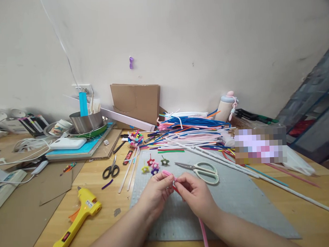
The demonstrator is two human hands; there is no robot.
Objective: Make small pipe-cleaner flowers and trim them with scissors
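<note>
Over the grey mat (237,203), my left hand (157,190) and my right hand (194,191) meet, fingertips pinched round a pink pipe cleaner (203,234). Its looped end shows above my left thumb, and its long tail hangs below my right hand toward the front edge. Something small, white and red, shows between the fingertips; its shape is mostly hidden. Just beyond my hands lie small pipe-cleaner flowers: red (150,161), yellow (145,169), purple (154,171), pink (155,165) and dark green (164,161). Scissors with pale green handles (206,172) rest right of them.
A yellow glue gun (86,203) lies at the left, with black-handled scissors (111,171) behind it. Many coloured pipe cleaners (191,128) are piled at the back, near a bottle (224,107). Cardboard (136,103) leans on the wall. Long white pipe cleaners cross the mat's right side.
</note>
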